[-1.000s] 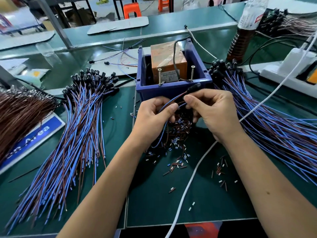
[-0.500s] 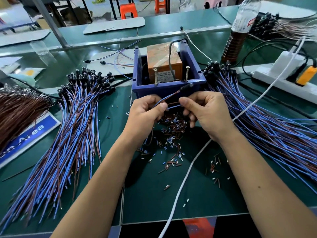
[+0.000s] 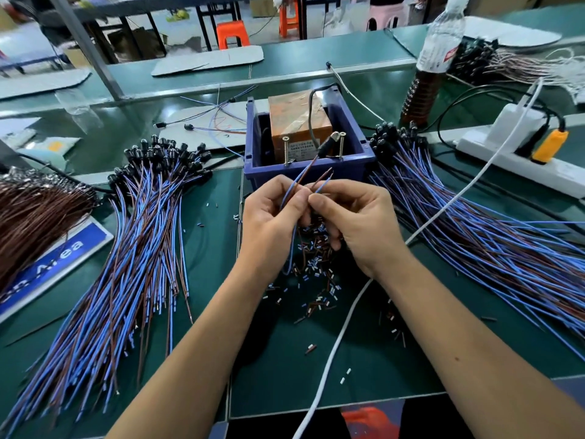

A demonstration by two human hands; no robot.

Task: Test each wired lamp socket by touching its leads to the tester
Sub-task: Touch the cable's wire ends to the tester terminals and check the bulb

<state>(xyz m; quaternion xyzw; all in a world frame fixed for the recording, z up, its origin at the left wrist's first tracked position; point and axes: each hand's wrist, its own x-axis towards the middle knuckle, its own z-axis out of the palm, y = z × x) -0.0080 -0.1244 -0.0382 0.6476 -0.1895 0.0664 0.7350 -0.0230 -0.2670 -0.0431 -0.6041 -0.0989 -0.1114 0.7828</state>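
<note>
The tester (image 3: 297,122) is an orange-brown block inside a blue bin (image 3: 304,172), with two upright screws (image 3: 286,150) at its front. My left hand (image 3: 272,223) pinches the blue and brown wires of one lamp socket (image 3: 326,145), whose black head points up beside the right screw. My right hand (image 3: 357,220) pinches the two free lead ends (image 3: 327,177), which stick up just below the bin's front wall, apart from the screws. A pile of wired sockets (image 3: 142,223) lies to the left and another pile of wired sockets (image 3: 474,229) to the right.
Cut insulation bits (image 3: 316,267) litter the green mat under my hands. A white cable (image 3: 345,331) crosses the mat to a power strip (image 3: 519,160) at right. A bottle (image 3: 433,58) stands behind the bin. Brown wires (image 3: 34,213) lie at far left.
The socket head has swung up from the bin's front edge to beside the right screw. My right hand now pinches the lead ends, which point upward.
</note>
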